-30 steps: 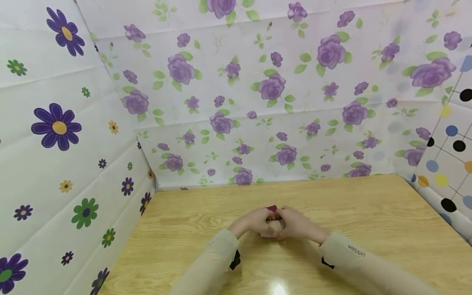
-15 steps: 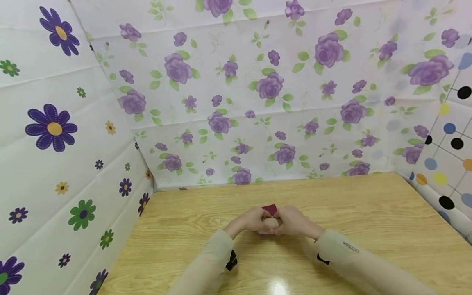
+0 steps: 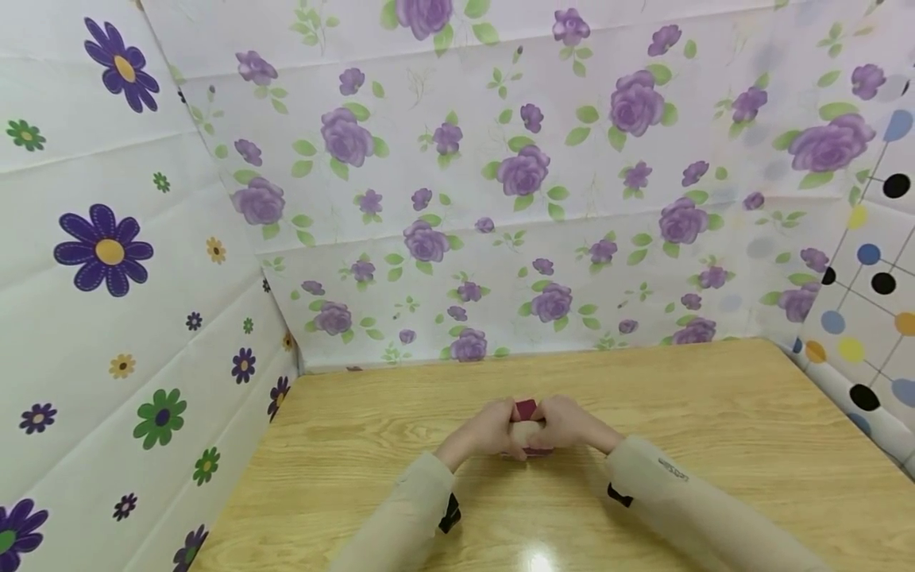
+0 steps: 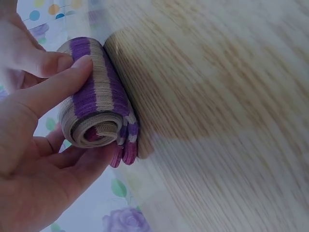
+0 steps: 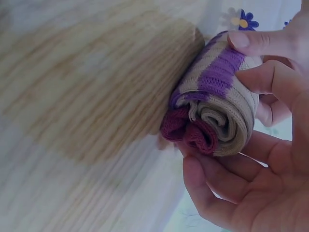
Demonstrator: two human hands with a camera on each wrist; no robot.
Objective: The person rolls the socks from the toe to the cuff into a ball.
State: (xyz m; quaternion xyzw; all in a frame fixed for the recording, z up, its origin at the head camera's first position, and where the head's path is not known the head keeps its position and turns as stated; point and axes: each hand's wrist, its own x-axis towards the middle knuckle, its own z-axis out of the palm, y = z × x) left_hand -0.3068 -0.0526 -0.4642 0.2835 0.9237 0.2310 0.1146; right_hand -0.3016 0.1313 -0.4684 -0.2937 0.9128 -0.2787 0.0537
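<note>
While the knit roll (image 4: 96, 92) sits on the table (image 3: 357, 429), I've got the left hand (image 3: 493, 430) and right hand (image 3: 569, 423) both gripping it, thumbs up front, fingers curled round the back.

I see the knitted roll (image 4: 102, 92) striped purple and beige, tipped maroon; the table (image 3: 343, 429) grained yellow; the twelve o'clock sheet (image 3: 493, 258) white with purple roses; the three o'clock sheet (image 3: 868, 318) multicolour-dotted.

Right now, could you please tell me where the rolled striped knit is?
In the head view, the rolled striped knit is low, slightly right of centre, held between the left hand and right hand, with the wooden table beneath.
</note>
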